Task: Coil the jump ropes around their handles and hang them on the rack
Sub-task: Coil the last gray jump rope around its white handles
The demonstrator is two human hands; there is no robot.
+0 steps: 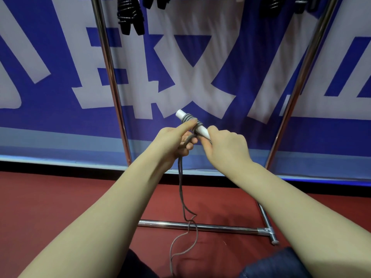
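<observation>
Left hand [175,142] pinches a thin grey jump rope [190,117] against its white plastic handle [202,132]; right hand [227,150] grips the handle's near end.

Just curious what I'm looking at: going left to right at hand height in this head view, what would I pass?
left rack pole → left hand → white handle wrapped in grey rope → right hand → right rack pole
</observation>
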